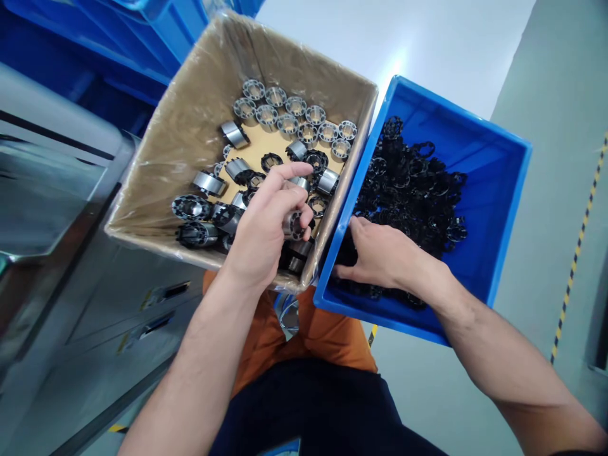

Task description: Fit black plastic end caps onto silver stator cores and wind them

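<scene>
My left hand (273,218) is over the lined carton, its index finger stretched out and the other fingers curled round a metal stator core (293,225). Beneath it lie several loose cores with black slotted plastic ends, such as one stator core (209,183) on its side. Bare metal cores (266,115) stand upright in rows at the far side. My right hand (380,253) reaches into the blue bin (494,164), at its left wall, among a heap of black plastic slotted rings (408,183). Its thumb and index finger are apart; the fingertips are hidden among the rings.
The carton (190,114) has a clear plastic liner and sits close against the blue bin. More blue bins (118,38) are at the upper left. A grey metal cabinet (118,285) is on the left. Yellow-black tape (579,247) marks the floor at right.
</scene>
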Tool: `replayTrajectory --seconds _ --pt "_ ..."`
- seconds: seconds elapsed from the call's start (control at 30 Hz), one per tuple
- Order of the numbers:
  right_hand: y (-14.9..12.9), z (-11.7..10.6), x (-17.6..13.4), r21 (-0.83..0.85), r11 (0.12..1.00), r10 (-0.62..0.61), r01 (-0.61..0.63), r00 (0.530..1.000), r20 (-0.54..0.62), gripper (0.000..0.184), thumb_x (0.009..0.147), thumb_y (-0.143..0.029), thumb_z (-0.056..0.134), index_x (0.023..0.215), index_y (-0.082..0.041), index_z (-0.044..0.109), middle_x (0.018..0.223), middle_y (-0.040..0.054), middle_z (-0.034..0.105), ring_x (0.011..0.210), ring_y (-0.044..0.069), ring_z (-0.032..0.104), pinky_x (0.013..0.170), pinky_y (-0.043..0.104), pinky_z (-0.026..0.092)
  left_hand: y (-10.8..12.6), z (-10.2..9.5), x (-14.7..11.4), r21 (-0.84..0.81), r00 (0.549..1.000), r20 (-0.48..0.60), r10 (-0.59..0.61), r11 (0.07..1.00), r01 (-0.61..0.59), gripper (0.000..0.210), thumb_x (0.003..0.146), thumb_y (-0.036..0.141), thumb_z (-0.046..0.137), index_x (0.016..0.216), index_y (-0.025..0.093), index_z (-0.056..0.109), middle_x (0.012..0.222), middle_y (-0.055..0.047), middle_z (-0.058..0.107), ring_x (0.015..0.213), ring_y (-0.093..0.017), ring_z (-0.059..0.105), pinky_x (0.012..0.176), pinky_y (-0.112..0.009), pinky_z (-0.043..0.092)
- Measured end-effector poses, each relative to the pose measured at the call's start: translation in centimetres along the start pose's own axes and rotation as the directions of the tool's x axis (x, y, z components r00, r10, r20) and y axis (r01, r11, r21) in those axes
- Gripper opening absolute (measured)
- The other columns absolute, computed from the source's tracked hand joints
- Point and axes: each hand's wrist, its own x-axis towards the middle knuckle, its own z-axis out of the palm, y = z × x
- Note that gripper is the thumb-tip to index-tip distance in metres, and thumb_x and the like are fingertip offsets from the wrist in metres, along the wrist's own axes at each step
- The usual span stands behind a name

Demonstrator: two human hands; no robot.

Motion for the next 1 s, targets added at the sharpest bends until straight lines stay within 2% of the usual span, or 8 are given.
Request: replayTrajectory --seconds 0.13,0.33,0.43,0.57,0.67,0.8,0.9,1.0 --pt "1.6 0.0 1.6 0.016 1.0 0.02 -0.02 0.999 -0.032 0.068 0.106 -0.043 0.093 0.159 -0.01 0.069 0.15 0.0284 0.088 0.138 0.051 0.089 0.114 0.056 0.072 -0.1 0.0 0.1 -0.028 1.0 0.018 -0.001 1.0 0.002 0.03 0.096 0.021 0.076 0.126 0.021 0.079 0.092 0.0 0.054 0.068 -0.014 0.053 0.051 -0.022 0.053" --pt "3.0 -0.6 2.1 0.149 0.988 -0.03 0.041 0.997 -0.073 0.03 0.103 -0.029 0.09 0.129 -0.016 0.089 0.133 0.0223 0.095 0.131 0.048 0.091 0.114 0.053 0.07 -0.3 -0.1 0.2 -0.067 1.0 0.009 -0.006 0.998 0.006 0.027 0.098 0.024 0.079 0.124 0.021 0.081 0.088 0.0 0.054 0.074 -0.016 0.059 0.059 -0.021 0.06" --pt "4.5 -1.3 2.4 0.294 0.954 -0.043 0.064 0.996 -0.078 0.032 0.1 -0.025 0.09 0.131 -0.02 0.09 0.127 0.0124 0.096 0.111 0.035 0.094 0.111 0.048 0.072 -0.4 -0.3 0.2 -0.096 0.999 0.037 0.009 0.995 -0.006 0.024 0.094 0.022 0.082 0.118 0.021 0.082 0.092 -0.001 0.06 0.082 -0.015 0.064 0.069 -0.021 0.066" --pt "7.6 -2.1 3.1 0.523 0.848 -0.073 0.087 0.996 -0.047 0.035 0.106 -0.03 0.08 0.139 -0.025 0.09 0.122 0.005 0.095 0.093 0.021 0.09 0.087 0.035 0.075 -0.2 -0.5 0.1 -0.119 0.994 0.111 0.013 0.993 0.001 0.023 0.088 0.017 0.093 0.099 0.021 0.073 0.104 -0.002 0.069 0.095 -0.015 0.077 0.073 -0.02 0.07" --pt "9.7 -2.6 3.3 0.706 0.694 -0.031 0.14 0.986 -0.165 0.038 0.101 -0.04 0.087 0.136 -0.026 0.095 0.117 0.0049 0.093 0.092 0.017 0.083 0.073 0.026 0.067 0.0 -0.6 -0.1 -0.12 0.986 0.169 -0.013 0.992 0.034 0.033 0.098 0.037 0.1 0.109 0.023 0.072 0.098 0.001 0.069 0.075 -0.011 0.07 0.056 -0.019 0.059" --pt "10.9 -3.5 2.8 0.925 0.338 0.145 0.171 0.962 -0.231 0.047 0.081 -0.034 0.098 0.127 -0.026 0.098 0.105 0.0036 0.091 0.084 0.015 0.081 0.063 0.022 0.061 -0.1 -0.7 -0.2 -0.051 0.978 0.21 -0.007 0.999 0.018 0.047 0.108 0.066 0.093 0.115 0.026 0.071 0.083 0.007 0.059 0.049 -0.006 0.034 0.042 -0.023 0.039" --pt "9.7 -3.9 2.0 0.962 0.104 0.15 0.252 0.952 -0.265 0.051 0.077 -0.033 0.097 0.127 -0.025 0.096 0.098 0.0019 0.089 0.082 0.017 0.087 0.061 0.021 0.066 -0.7 -0.6 -0.3 0.118 0.953 0.27 0.138 0.977 -0.175 0.044 0.107 0.059 0.099 0.124 0.028 0.072 0.082 0.008 0.06 0.052 -0.008 0.042 0.048 -0.026 0.04" --pt "7.2 -3.6 1.1 0.941 -0.035 0.021 0.336 0.942 -0.336 0.048 0.081 -0.034 0.1 0.127 -0.025 0.092 0.093 -0.0002 0.088 0.081 0.018 0.089 0.067 0.021 0.072 -1.1 -0.5 -0.6 0.267 0.863 0.368 0.346 0.85 -0.455 0.047 0.108 0.042 0.101 0.144 0.031 0.074 0.088 0.006 0.067 0.07 -0.013 0.06 0.066 -0.03 0.05"
